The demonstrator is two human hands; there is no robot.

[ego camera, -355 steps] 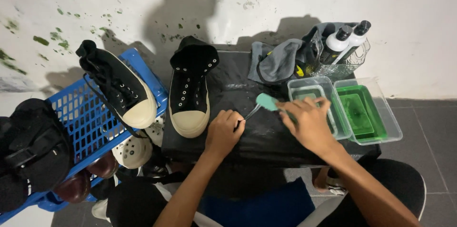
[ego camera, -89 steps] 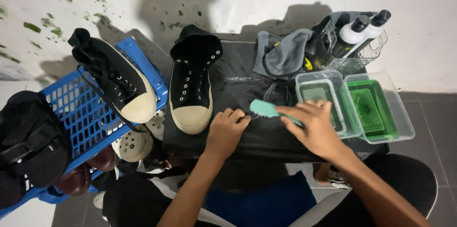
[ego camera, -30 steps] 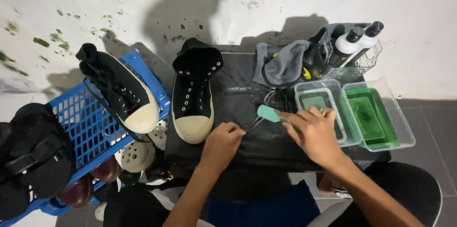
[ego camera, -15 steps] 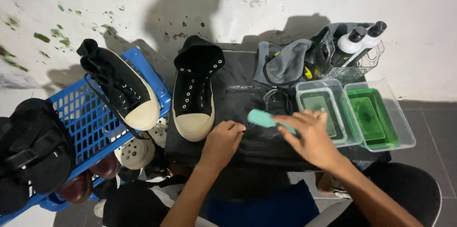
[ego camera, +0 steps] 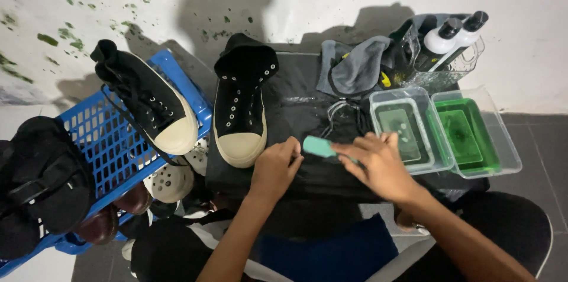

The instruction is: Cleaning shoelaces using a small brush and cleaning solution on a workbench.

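My right hand grips a small teal brush and presses it onto a black cloth-covered table. My left hand rests just left of the brush, fingers curled, pinching something thin against the cloth; what it holds is hidden. A black high-top sneaker with a cream toe cap stands unlaced on the table beyond my left hand. Black laces lie loose on the cloth beyond the brush.
A second matching sneaker lies on a blue plastic crate at left. Two clear tubs of green liquid sit at right. Behind them are grey cloths and two bottles in a clear holder. A black bag lies far left.
The brush has slid left across the cloth towards my left hand over the last second. My left hand has stayed in place.
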